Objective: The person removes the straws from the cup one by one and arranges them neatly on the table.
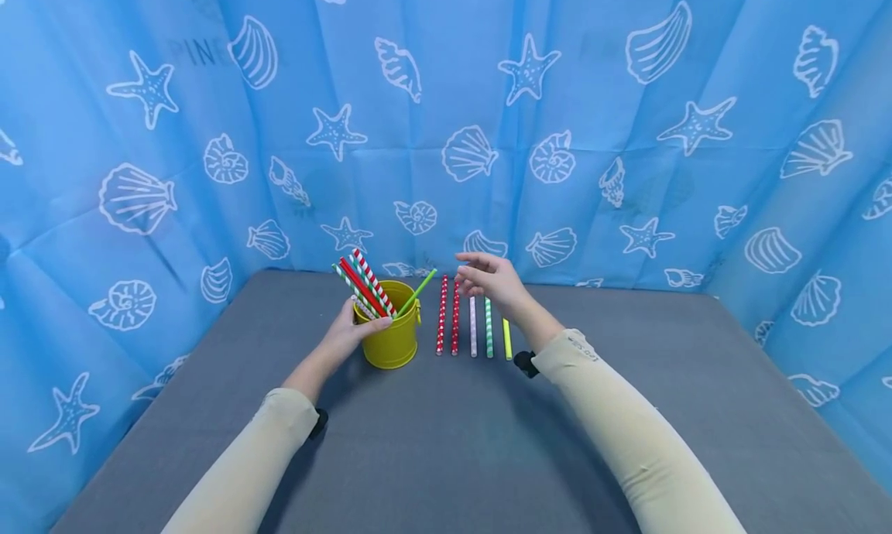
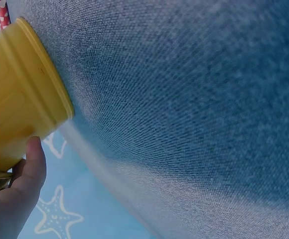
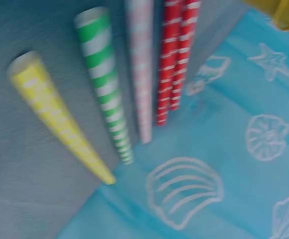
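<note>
A small yellow bucket (image 1: 390, 346) stands upright on the table, gripped at its left side by my left hand (image 1: 340, 334), the thumb lying along the near rim. Several straws poke out of it: a plain red straw (image 1: 360, 284), red-and-white and green-and-white striped ones, and a light green straw (image 1: 418, 292) leaning right. To its right lie several straws side by side: two red patterned straws (image 1: 441, 325), a pale pink straw (image 3: 142, 74), a green-and-white striped straw (image 3: 104, 79) and a yellow straw (image 3: 60, 117). Above this row hovers my right hand (image 1: 491, 282), fingers bent, with nothing visible in it.
A grey cloth covers the table (image 1: 418, 456). Behind and at both sides hangs a blue curtain (image 1: 446, 93) with white shells and starfish, close to the table's back edge. Dark bands (image 1: 526, 364) sit at the wrists.
</note>
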Demonstrator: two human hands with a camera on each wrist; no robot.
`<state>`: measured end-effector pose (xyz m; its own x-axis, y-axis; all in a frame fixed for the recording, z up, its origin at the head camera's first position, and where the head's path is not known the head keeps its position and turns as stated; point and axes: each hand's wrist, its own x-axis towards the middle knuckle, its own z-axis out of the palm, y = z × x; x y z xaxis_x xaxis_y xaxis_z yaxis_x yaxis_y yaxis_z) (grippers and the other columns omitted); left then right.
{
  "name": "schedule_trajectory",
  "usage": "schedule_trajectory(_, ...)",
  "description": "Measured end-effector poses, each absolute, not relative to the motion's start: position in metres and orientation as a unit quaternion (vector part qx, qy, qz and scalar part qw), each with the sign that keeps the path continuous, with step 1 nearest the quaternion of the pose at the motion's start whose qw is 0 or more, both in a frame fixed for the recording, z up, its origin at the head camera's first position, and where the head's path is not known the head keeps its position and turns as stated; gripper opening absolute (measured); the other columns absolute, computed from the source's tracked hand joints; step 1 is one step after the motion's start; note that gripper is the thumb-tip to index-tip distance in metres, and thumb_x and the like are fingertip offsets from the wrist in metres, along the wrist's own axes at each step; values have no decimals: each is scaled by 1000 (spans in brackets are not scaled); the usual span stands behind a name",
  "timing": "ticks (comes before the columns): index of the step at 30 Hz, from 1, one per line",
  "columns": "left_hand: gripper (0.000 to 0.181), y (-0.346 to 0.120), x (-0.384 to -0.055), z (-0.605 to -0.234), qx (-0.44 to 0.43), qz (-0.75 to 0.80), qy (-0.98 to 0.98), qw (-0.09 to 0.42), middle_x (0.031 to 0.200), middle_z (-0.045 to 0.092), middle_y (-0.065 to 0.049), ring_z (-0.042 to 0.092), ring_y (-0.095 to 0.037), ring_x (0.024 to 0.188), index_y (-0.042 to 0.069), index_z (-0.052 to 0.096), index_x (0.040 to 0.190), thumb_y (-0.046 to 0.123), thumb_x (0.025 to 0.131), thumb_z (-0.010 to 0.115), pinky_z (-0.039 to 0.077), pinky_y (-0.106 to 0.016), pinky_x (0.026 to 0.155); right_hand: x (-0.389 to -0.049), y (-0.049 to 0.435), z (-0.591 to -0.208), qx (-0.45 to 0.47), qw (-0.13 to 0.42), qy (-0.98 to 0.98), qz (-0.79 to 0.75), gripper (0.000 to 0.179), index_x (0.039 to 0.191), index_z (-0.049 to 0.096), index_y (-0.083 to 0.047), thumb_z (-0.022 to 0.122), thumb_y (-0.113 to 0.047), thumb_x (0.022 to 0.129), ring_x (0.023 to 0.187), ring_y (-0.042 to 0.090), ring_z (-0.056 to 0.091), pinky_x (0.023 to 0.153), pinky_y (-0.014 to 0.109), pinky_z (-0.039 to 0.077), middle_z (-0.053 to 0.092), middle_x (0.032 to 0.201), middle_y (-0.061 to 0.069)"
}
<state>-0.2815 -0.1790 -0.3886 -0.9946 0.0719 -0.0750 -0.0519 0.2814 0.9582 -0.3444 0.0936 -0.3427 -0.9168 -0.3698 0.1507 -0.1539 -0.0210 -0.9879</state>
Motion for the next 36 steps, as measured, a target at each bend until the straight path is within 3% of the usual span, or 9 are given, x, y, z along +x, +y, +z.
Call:
schedule_trajectory(6,80,-178,-283,-387,6,598,800,49,148,29,-21,30,-36,134,5,14,151,30,94,64,24,-54,112,-337,76,-327,-223,87,658,-714,39,134,50,6,55,-9,99,74,16,68,72,34,58,68,89,6)
schedule_trajectory(9,79,-179,-284,-386,2,599,799,51,147,29,-21,31,-36,133,4,14,150,30,94,64,24,-54,112,-336,64,-323,-233,93,653,-715,39,134,50,7,55,-9,99,83,17,70,78,37,57,68,103,16)
schedule_trajectory(13,79,-179,-284,-387,-3,599,799,52,148,30,-21,31,-36,133,4,14,150,30,94,63,23,-55,112,-335,46,-320,-249,105,646,-713,39,135,50,5,56,-7,98,103,25,67,93,46,50,57,126,28)
schedule_trajectory(18,78,-181,-285,-387,5,600,799,48,149,29,-20,30,-36,134,4,13,150,29,95,62,20,-56,113,-337,25,-318,-273,105,666,-686,45,140,47,1,58,-7,97,123,31,54,104,49,39,54,135,21)
schedule_trajectory(26,79,-179,-284,-387,4,601,798,49,149,29,-20,30,-36,134,5,14,151,31,94,63,20,-55,113,-341,-1,-318,-264,103,710,-644,54,147,41,-8,60,-9,96,129,23,49,104,37,41,51,141,14)
schedule_trajectory(36,79,-179,-283,-390,6,611,790,54,150,28,-20,29,-36,136,5,13,151,30,94,63,18,-56,113,-356,-26,-318,-222,109,762,-599,64,152,32,-15,61,-9,96,134,20,42,103,34,42,50,144,8)
